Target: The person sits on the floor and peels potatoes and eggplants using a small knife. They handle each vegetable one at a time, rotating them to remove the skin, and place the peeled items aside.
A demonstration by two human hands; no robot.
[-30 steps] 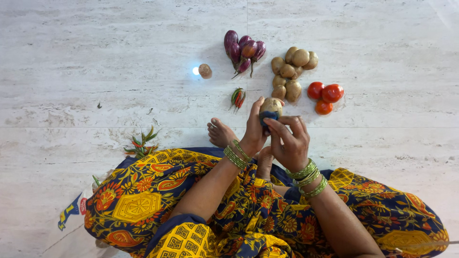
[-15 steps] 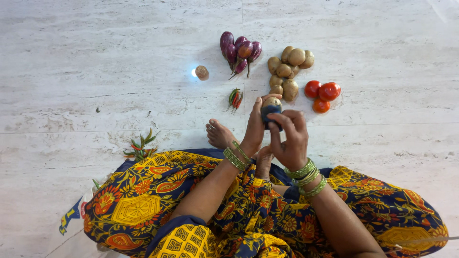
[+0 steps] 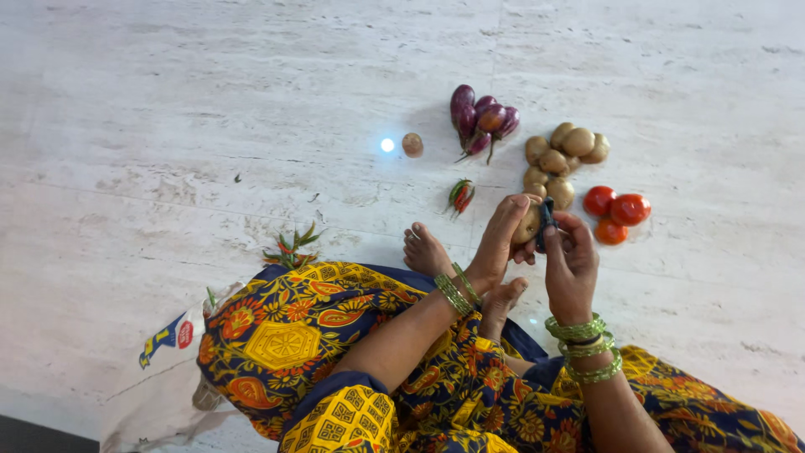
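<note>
Small brown potato (image 3: 527, 226), smooth and oval, long side running up and down, held just above the floor (image 3: 210, 126) near a bare foot (image 3: 425, 250). Gripped on one side by the left hand (image 3: 501, 239), with the right hand (image 3: 572, 260) closed around a dark peeler (image 3: 545, 222) pressed against it. Just beyond, more potatoes (image 3: 562, 155), purple eggplants (image 3: 480, 122), red tomatoes (image 3: 619, 214) and chillies (image 3: 460, 195).

Matt pale stone floor (image 3: 210, 109), glossy tomatoes (image 3: 620, 214), printed cloth garment (image 3: 310, 335), shiny bangles (image 3: 587, 348).
</note>
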